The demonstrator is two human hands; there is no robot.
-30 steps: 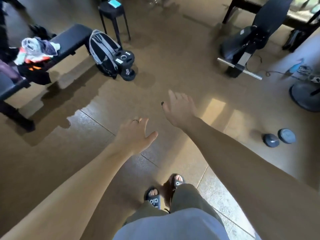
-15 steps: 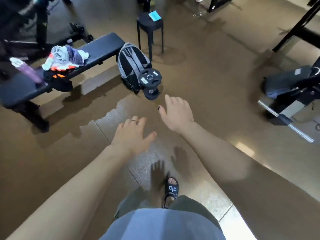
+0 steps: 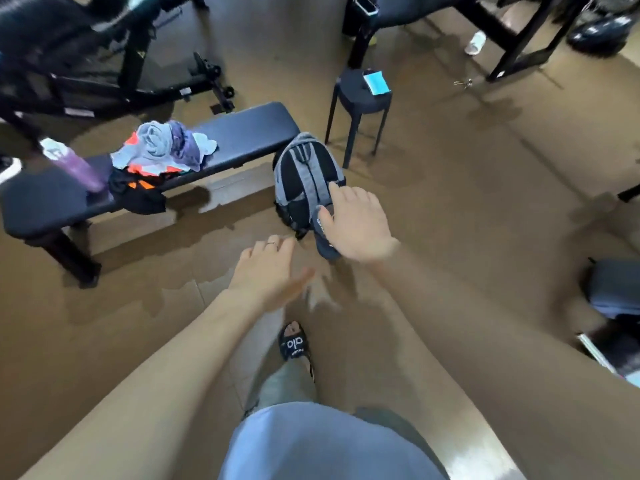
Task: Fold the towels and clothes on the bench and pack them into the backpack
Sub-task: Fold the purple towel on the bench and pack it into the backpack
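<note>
A: Where is the grey and black fabric backpack sitting, and is anything showing inside it?

B: It is standing upright on the brown floor, just beside the near end of the long black padded bench, with its strapped back facing the camera. Its inside is not showing, so I cannot tell what it is holding. A dark round weight plate is leaning at its foot, partly hidden behind a hand.

A: And the clothes?

B: A loose, unfolded heap of grey, purple and white towels and clothes is lying on the middle of the bench, on top of a black and orange garment that is hanging over the bench's front edge. A purple drinking bottle with a white cap is standing beside the heap, towards the bench's far end.

A: What are the hands doing?

B: Both bare arms are reaching forward. The right hand is hovering in front of the backpack's lower part, palm down, fingers straight and spread, gripping nothing; whether it is touching the bag I cannot tell. The left hand, wearing a ring, is lower and to the left, over the bare floor, fingers relaxed and apart, holding nothing, slightly blurred.

A: Anything else close by?

B: A small round black stool is standing behind the backpack, carrying a light blue card. A foot in a black sandal is showing below the hands.
</note>
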